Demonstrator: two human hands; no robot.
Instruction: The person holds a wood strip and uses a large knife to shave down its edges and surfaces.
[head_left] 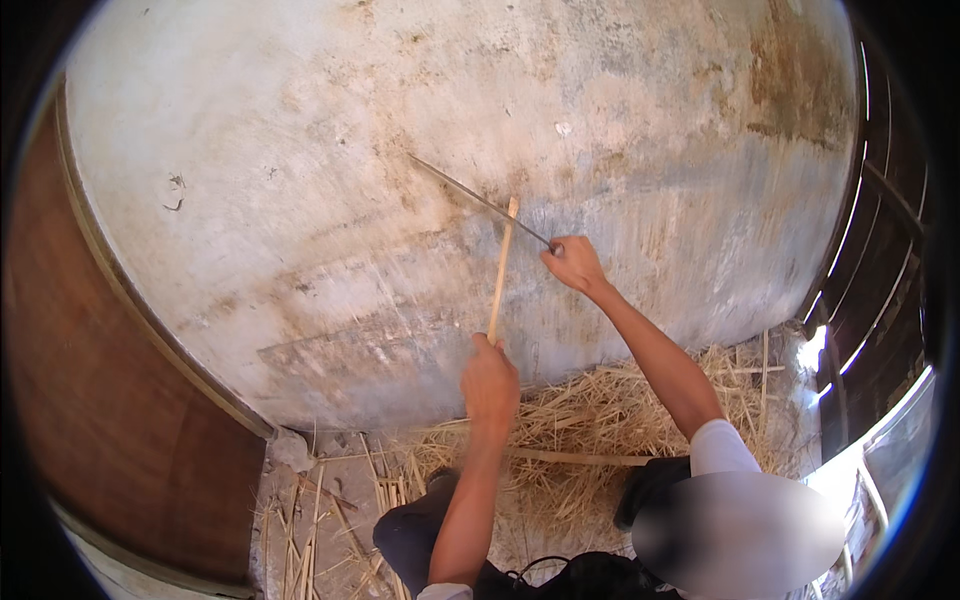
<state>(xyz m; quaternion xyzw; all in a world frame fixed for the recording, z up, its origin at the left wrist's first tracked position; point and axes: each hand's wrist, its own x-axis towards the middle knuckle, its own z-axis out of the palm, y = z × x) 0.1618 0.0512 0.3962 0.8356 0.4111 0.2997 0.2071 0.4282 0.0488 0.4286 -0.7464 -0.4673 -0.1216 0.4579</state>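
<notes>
My left hand (pixel 490 385) is closed round the lower end of a pale, slim bamboo strip (pixel 502 275), which points up and away from me. Closed on the near end of a long, thin knife (pixel 460 188) is my right hand (pixel 574 264), farther off and to the right. The blade slants up to the left and crosses the strip near its far end. From this angle I cannot tell exactly how the edge meets the strip. My fingers hide most of the knife's handle.
A stained, pale wall (pixel 330 190) rises ahead. Pale shavings (pixel 600 410) lie heaped along its foot, and several loose strips (pixel 315 525) lie at lower left. A brown panel (pixel 120 370) stands left; dark slats (pixel 880 240) with bright gaps stand right.
</notes>
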